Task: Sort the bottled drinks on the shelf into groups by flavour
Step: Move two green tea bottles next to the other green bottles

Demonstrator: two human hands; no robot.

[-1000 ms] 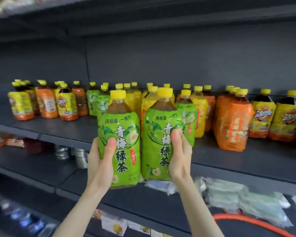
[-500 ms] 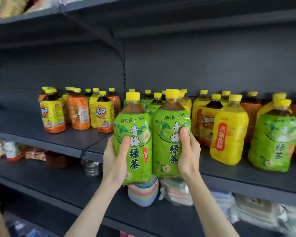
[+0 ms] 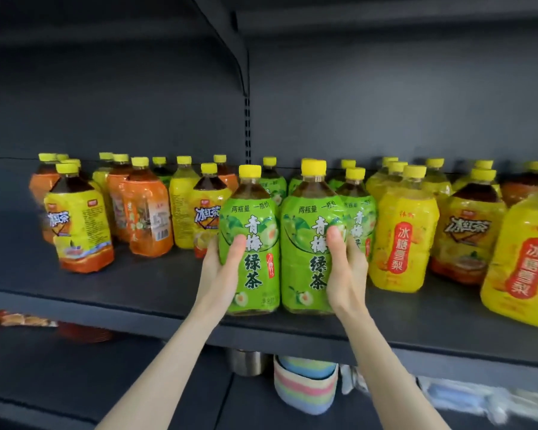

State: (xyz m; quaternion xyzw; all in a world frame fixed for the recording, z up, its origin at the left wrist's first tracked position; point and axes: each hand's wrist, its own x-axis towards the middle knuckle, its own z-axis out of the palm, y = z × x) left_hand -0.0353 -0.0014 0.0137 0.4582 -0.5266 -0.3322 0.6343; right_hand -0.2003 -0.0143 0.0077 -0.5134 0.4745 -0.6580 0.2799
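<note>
Raised over shelf (image 3: 106, 293) — green bottles (image 3: 257, 262) between left hand (image 3: 219, 271) and right hand (image 3: 347, 274)

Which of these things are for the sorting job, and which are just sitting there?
For the job: left hand holding the left green-labelled plastic bottle; right hand holding the right green-labelled plastic bottle; yellow-labelled plastic bottles; orange-labelled plastic bottles; dark grey metal shelf.
Just lying about: pastel striped stack, round metal tin, blurred packets, all below that shelf.

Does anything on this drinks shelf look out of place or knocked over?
Nothing looks fallen or spilled. One iced black tea bottle stands among the yellow pear drink bottles on the right, breaking that flavour group.
</note>
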